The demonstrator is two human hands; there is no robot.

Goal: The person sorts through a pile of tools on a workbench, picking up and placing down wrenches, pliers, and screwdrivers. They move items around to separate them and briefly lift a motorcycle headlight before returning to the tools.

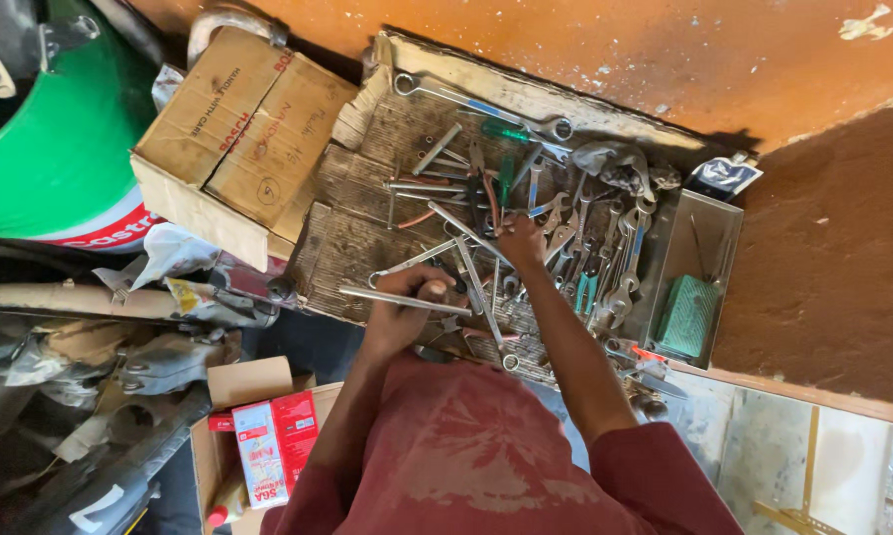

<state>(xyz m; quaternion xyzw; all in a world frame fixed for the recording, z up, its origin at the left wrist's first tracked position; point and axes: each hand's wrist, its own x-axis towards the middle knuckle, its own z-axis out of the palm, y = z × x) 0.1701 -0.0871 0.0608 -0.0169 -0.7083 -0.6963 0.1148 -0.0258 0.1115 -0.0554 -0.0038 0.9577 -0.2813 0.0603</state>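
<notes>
Spanners (605, 260) lay heaped on a worn wooden board (352, 213). Left hand (404, 302) was closed around a long steel rod (404, 299), held level above the board's near edge. Right hand (521, 241) reached into the heap, fingers curled, apparently pinching a tool, though the grip was hard to read. Best sorted one piece at a time, rod kept clear of the pile.

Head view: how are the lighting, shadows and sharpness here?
Head view: soft daylight, no strong glare; the pile of spanners is fairly sharp, the left hand and right hand slightly soft; deep shadow swallows the clutter at lower left; a dark shadow edges the orange wall; edges bend slightly.
</notes>
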